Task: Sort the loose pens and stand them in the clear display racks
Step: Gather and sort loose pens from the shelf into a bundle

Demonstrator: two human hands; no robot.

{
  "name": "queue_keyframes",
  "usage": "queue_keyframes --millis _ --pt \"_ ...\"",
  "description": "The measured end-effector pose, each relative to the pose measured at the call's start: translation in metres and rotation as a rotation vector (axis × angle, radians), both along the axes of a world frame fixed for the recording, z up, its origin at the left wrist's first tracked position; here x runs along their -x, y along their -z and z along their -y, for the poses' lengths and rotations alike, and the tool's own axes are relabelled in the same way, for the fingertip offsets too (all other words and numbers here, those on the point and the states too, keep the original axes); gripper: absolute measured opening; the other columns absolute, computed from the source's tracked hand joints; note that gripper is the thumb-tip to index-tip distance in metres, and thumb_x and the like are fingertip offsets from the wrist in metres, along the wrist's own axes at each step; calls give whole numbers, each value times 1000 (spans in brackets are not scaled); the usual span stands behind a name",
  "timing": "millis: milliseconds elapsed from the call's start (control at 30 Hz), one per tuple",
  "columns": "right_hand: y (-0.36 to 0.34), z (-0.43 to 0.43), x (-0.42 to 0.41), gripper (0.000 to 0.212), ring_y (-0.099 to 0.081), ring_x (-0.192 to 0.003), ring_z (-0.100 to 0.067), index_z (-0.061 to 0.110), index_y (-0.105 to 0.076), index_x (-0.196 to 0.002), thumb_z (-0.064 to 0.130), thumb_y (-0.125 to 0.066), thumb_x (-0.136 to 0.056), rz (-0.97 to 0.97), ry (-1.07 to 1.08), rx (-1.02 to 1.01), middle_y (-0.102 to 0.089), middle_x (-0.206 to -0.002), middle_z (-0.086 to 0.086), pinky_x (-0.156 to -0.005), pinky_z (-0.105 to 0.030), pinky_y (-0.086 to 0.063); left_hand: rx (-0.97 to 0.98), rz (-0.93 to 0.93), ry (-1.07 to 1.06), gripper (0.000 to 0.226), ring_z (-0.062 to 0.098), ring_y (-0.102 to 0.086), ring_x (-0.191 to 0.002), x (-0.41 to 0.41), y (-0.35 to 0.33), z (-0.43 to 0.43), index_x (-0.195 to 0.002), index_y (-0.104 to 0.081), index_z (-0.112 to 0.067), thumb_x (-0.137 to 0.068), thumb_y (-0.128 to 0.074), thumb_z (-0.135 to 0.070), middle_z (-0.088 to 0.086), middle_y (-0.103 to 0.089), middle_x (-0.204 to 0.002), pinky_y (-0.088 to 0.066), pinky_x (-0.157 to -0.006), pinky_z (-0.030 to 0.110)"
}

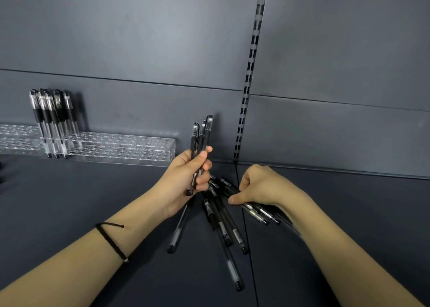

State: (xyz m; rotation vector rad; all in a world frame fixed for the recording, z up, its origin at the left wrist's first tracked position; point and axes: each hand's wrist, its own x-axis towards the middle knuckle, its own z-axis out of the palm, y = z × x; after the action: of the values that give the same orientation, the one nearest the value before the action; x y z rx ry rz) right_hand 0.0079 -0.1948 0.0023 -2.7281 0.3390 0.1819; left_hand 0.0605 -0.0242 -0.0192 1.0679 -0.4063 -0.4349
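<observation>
Gripping three black gel pens (pixel 204 132) upright in a bunch, the left hand (pixel 183 178) has its fingers and thumb wrapped round their clear barrels, caps pointing up, just above the far end of the pile. A thin black cord bracelet (pixel 111 239) circles that wrist. The right hand (pixel 258 188) sits knuckles-up on the loose pens (pixel 221 225), its fingers curled down round several of them and its thumb stretched out to the left; a few barrels run under the palm and poke out below the wrist. Whether those pens are lifted off the surface cannot be told. The other loose ones lie fanned out on the dark shelf (pixel 69 202), between the two forearms, their ends spreading toward the camera. To the left, against the grey back panel (pixel 139 50), stand the clear display racks (pixel 121 148), rows of round holes mostly unfilled, with a cluster of standing pens (pixel 51 115) near their left part. A slotted metal upright (pixel 246 85) runs up the panel behind the hands.
</observation>
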Motion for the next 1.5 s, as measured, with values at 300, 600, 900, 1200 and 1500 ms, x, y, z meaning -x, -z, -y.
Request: queue_keyframes --millis 300,600,900,1200,1500 --pt "1 7 -5 34 -56 -69 -15 4 -63 -84 32 -82 -75 2 -52 -154 -58 -76 -1 -62 -27 -45 -52 -12 -54 18 5 -32 -42 0 -3 0 -111 -57 -11 -102 -46 -21 -4 -42 -60 -29 -38 17" --pt "-3 15 -5 27 -41 -46 -11 7 -61 -72 27 -74 -84 238 18 -684 -49 -50 1 -42 -21 -31 -95 -82 -101 13 14 -69 -67 6 -1 2 -96 -52 -12 -102 -45 -21 4 -72 -77 -57 -55 24" --pt "-5 5 -4 18 -54 -58 -11 -2 -68 -94 16 -64 -92 388 -39 -1077 -61 -70 -6 -46 -19 -43 -171 -93 159 27 37 -71 -95 25 -3 7 -120 -47 0 -104 -41 -21 25 -71 -103 -58 -83 42" --pt "2 -1 -6 20 -43 -50 -5 12 -72 -77 25 -66 -91 502 4 -923 -51 -53 7 -43 -17 -34 -273 68 127 23 9 -63 -60 29 -1 8 -116 -52 -10 -104 -40 -25 8 -76 -92 -49 -60 22" --pt "-3 -11 2 32 -51 -50 4 19 -62 -62 30 -63 -92 519 -45 -843 -54 -47 18 -47 -7 -37 -297 150 152 19 7 -50 -60 26 1 8 -96 -55 -14 -95 -51 -33 -1 -59 -74 -43 -54 18"
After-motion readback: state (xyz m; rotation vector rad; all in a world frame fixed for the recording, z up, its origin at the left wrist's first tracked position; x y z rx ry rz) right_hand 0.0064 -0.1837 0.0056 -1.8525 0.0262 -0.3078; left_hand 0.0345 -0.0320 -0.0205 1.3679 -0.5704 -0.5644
